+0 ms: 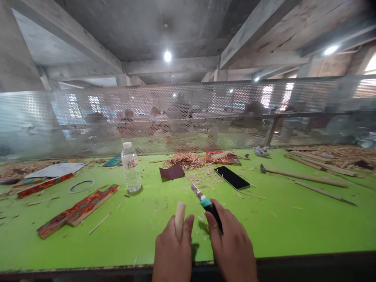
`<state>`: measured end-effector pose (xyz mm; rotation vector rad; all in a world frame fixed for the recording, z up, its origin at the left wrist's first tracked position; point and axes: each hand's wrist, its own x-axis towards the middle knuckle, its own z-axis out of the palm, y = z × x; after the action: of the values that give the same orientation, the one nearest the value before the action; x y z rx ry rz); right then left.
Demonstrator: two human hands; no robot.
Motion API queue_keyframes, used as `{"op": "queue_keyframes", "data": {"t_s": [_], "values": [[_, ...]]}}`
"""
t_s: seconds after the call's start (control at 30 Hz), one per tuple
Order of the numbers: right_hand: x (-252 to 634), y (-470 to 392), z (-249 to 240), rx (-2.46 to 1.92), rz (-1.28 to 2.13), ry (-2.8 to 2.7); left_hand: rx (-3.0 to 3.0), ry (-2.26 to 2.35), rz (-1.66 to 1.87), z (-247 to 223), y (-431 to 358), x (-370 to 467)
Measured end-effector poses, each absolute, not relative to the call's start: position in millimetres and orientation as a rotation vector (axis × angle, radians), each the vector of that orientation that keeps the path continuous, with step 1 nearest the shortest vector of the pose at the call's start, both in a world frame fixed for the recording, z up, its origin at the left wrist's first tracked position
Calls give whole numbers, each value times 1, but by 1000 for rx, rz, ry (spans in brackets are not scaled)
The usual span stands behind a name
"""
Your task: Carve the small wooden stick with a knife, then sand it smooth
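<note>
The left hand (pixel 173 250) is closed around a pale wooden stick (pixel 180 219), with the thumb along its side. The right hand (pixel 232 243) grips the black handle of a knife (pixel 212 210), which has a turquoise collar. Both hands are near the front edge of the green worktop (pixel 152 219), around its middle. The bottle (pixel 131 168) carries a label with red characters, but they are too small to read. The stick is nearly upright in the view, its long axis running away from the front edge. The knife is slanted, and its blade points toward the far edge and to the left.
</note>
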<state>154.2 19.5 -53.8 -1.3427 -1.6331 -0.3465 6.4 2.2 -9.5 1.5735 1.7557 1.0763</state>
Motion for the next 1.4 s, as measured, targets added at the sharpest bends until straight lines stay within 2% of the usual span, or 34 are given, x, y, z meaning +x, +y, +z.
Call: {"op": "queue_keyframes", "data": {"t_s": [0.37,0.57,0.8,1.03,1.2,1.4], "values": [[158,18,-54,-1233,-342,-1741,1518,1428,1092,-22,1,-13],[166,12,-52,-1132,-289,-1929,1311,1128,932,-28,-3,-22],[171,8,-49,-1090,-234,-2013,1576,1309,1135,-22,-1,-22],[164,9,-54,-1144,-346,-1923,1625,1462,1138,-20,-2,-11],[158,20,-53,-1338,-322,-1730,1589,1560,1110,-20,-3,-9],[162,18,-53,-1266,-303,-1765,1581,1476,1036,-17,2,-14]]}}
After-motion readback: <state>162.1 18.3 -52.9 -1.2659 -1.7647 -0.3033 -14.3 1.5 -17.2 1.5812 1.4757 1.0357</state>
